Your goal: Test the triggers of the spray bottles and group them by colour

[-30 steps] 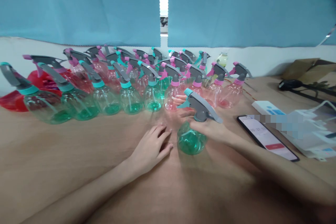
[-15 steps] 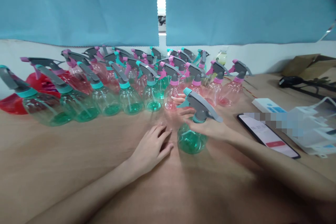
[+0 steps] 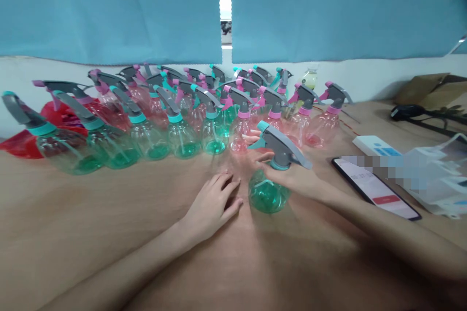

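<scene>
The left hand lies loose on the wooden table; just beside it, the right hand grasps the neck of a green spray bottle, roughly upright, long axis near vertical, nozzle pointing left. A phone lies rightward; more spray bottles crowd behind, before blue blinds.

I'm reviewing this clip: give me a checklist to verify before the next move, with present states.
1. Right hand around the neck of the green spray bottle: ok.
2. Spray head on that bottle: ok; how tightly it is fitted: cannot tell.
3. That bottle's base touching the table: cannot tell.
4. Left hand holding nothing: ok.
5. Phone apart from the right hand: ok.
</scene>
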`<state>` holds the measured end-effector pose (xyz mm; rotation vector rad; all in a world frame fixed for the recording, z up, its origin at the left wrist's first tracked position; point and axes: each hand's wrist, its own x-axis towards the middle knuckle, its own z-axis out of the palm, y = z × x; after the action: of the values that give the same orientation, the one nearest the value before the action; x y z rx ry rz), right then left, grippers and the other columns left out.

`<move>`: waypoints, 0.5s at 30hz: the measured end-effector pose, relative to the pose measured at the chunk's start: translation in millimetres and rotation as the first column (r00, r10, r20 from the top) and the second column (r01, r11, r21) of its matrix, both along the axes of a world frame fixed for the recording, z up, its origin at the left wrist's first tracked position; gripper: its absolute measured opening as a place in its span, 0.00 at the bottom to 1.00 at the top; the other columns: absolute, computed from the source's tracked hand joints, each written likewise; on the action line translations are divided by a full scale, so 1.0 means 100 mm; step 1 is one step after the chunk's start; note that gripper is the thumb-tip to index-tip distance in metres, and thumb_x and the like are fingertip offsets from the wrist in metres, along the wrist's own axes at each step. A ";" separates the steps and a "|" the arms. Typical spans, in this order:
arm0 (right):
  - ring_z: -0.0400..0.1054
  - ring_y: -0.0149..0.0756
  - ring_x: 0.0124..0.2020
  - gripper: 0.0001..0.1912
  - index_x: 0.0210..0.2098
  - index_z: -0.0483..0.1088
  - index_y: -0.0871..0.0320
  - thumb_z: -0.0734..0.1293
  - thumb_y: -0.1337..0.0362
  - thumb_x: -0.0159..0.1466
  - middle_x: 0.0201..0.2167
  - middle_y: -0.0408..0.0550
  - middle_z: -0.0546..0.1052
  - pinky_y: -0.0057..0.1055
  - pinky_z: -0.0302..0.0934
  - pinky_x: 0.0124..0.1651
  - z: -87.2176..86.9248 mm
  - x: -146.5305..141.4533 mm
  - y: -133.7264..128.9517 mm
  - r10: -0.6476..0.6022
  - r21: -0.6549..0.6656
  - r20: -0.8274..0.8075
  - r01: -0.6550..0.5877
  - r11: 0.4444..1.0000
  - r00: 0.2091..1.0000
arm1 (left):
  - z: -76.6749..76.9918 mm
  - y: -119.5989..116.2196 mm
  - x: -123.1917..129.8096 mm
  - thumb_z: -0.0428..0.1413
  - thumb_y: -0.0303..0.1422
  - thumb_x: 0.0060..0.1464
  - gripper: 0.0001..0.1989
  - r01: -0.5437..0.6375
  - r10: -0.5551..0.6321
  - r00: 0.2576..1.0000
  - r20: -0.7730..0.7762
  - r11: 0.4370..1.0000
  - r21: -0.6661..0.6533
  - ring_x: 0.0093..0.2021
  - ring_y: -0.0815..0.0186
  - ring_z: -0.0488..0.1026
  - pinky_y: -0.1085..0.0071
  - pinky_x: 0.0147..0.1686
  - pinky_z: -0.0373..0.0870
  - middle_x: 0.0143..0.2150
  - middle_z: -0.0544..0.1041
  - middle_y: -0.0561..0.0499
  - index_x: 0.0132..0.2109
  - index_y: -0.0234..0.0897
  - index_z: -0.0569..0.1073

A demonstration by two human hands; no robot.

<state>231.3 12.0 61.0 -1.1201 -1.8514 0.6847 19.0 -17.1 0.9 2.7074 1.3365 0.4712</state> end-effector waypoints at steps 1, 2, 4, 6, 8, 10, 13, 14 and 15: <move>0.74 0.37 0.30 0.06 0.33 0.69 0.52 0.64 0.62 0.55 0.29 0.43 0.77 0.35 0.70 0.37 0.00 0.00 0.00 0.010 0.000 -0.006 -0.010 1.000 1.000 | 0.00 0.00 0.00 0.50 0.37 0.63 0.18 0.001 -0.001 1.000 0.002 1.000 0.001 0.60 0.51 0.64 0.53 0.56 0.65 0.58 0.69 0.39 0.57 0.34 0.69; 0.74 0.36 0.30 0.08 0.35 0.69 0.52 0.64 0.63 0.55 0.28 0.43 0.77 0.34 0.70 0.36 0.01 0.00 -0.01 0.019 0.002 -0.016 -0.019 1.000 1.000 | 0.00 0.00 0.00 0.50 0.37 0.63 0.18 0.002 -0.002 1.000 0.004 1.000 0.003 0.60 0.51 0.64 0.53 0.56 0.65 0.58 0.69 0.39 0.57 0.34 0.68; 0.73 0.35 0.30 0.09 0.36 0.69 0.51 0.64 0.64 0.54 0.29 0.42 0.76 0.32 0.69 0.35 0.02 0.00 -0.01 0.030 0.011 -0.037 -0.030 1.000 0.999 | 0.00 0.00 0.00 0.50 0.37 0.63 0.18 0.003 -0.003 1.000 0.007 1.000 0.007 0.60 0.51 0.64 0.53 0.56 0.65 0.58 0.69 0.39 0.57 0.35 0.68; 0.73 0.35 0.30 0.06 0.33 0.68 0.51 0.63 0.63 0.54 0.29 0.42 0.76 0.31 0.69 0.35 0.03 0.00 -0.01 0.031 0.016 -0.047 -0.030 0.999 0.998 | -0.01 0.00 0.00 0.50 0.37 0.64 0.18 0.002 -0.002 1.000 0.010 1.000 0.011 0.60 0.51 0.63 0.53 0.56 0.65 0.58 0.69 0.40 0.57 0.35 0.68; 0.71 0.34 0.28 0.03 0.30 0.66 0.52 0.62 0.63 0.54 0.27 0.42 0.75 0.30 0.68 0.34 0.03 0.00 -0.01 0.020 0.017 -0.040 -0.020 1.000 0.999 | -0.01 0.00 0.00 0.50 0.37 0.63 0.18 -0.001 0.001 1.000 0.011 1.000 0.011 0.60 0.51 0.63 0.53 0.56 0.65 0.58 0.69 0.40 0.57 0.35 0.68; 0.69 0.32 0.26 0.03 0.29 0.66 0.52 0.62 0.62 0.54 0.27 0.42 0.74 0.30 0.67 0.32 0.03 -0.01 -0.01 0.014 0.021 -0.025 -0.014 1.000 1.000 | -0.01 0.00 0.00 0.51 0.37 0.63 0.18 -0.001 0.001 1.000 0.012 1.000 0.007 0.60 0.51 0.63 0.53 0.56 0.64 0.58 0.69 0.39 0.57 0.34 0.69; 0.66 0.32 0.24 0.03 0.28 0.65 0.52 0.62 0.61 0.53 0.26 0.42 0.73 0.30 0.66 0.31 0.04 -0.01 -0.01 0.020 0.029 -0.022 -0.019 0.999 1.000 | -0.01 0.00 0.00 0.51 0.37 0.63 0.19 0.001 -0.001 1.000 0.009 1.000 0.002 0.60 0.51 0.63 0.54 0.57 0.64 0.58 0.69 0.38 0.57 0.32 0.69; 0.65 0.32 0.24 0.03 0.27 0.65 0.52 0.62 0.61 0.53 0.25 0.42 0.73 0.30 0.65 0.30 0.05 -0.01 -0.01 0.025 0.028 -0.022 -0.024 0.999 0.999 | -0.01 0.00 0.00 0.51 0.37 0.63 0.19 0.002 -0.002 1.000 0.007 1.000 0.000 0.60 0.51 0.63 0.54 0.56 0.64 0.58 0.68 0.38 0.57 0.32 0.69; 0.65 0.32 0.24 0.03 0.27 0.65 0.52 0.61 0.61 0.53 0.24 0.42 0.72 0.30 0.65 0.30 0.05 -0.02 -0.01 0.028 0.028 -0.024 -0.028 0.999 0.999 | -0.01 0.00 0.00 0.51 0.37 0.63 0.19 0.002 -0.002 1.000 0.005 1.000 -0.001 0.60 0.51 0.63 0.53 0.56 0.64 0.58 0.68 0.38 0.57 0.32 0.69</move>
<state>229.8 10.6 65.8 -1.0654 -1.8539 0.6835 18.9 -17.5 0.2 2.7045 1.3322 0.4768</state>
